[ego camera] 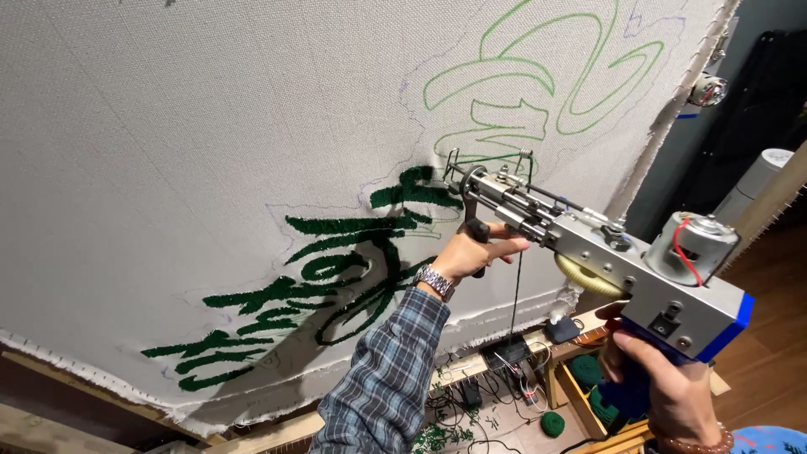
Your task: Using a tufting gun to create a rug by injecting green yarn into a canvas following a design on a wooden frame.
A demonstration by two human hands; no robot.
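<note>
A metal tufting gun [605, 248] with a blue rear end and a small motor on top points its needle at a stretched grey-white cloth [193, 143]. My left hand [476, 250], in a plaid sleeve with a wristwatch, grips the gun's black front handle close to the cloth. My right hand [664, 378] holds the blue rear grip low at the right. The needle tip [454, 175] meets the cloth at the top of dark green tufted shapes [336, 269]. Thin light green outlines [538, 84] are drawn above them. A dark yarn strand [515, 290] hangs down from the gun.
The cloth is fastened to a wooden frame [101, 412] with a frayed lower edge. Below lie tangled cables, a black power box [504, 351] and green yarn balls [552, 423]. At the right are a wooden floor [773, 336] and a white cylinder [756, 181].
</note>
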